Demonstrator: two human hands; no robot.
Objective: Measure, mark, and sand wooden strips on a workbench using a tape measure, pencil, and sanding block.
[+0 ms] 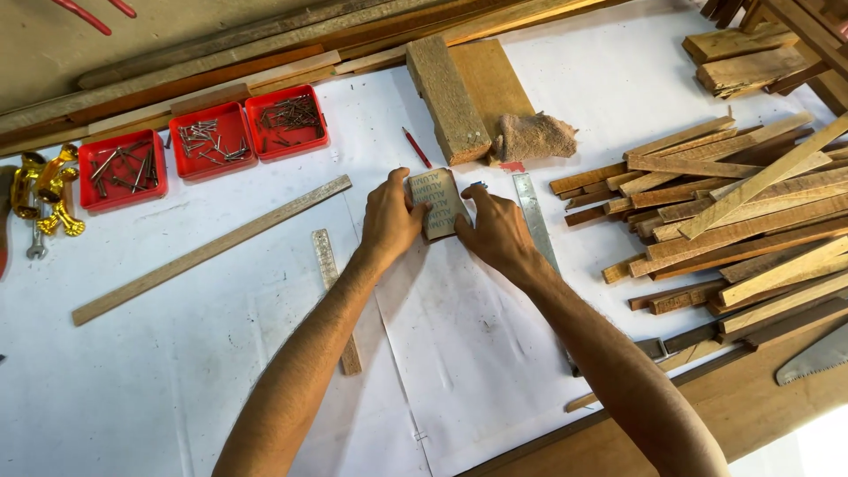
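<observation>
Sandpaper wrapped round a small block sits between both sets of fingers: the left hand has its thumb over the block's top left corner and its fingers curled on the left edge, while the right hand pinches the right edge with bent fingers. The block rests on the white sheet at the middle of the bench, printed backing up. No wood lies under it, so any rubbing looks not yet begun. Just right lies a steel ruler; beyond it, a heap of cut wooden strips, apparently untouched. Far from the hands lie a red pencil, a thick wood block and a rag. Far left stand three red trays of nails; a long lath lies near them.
</observation>
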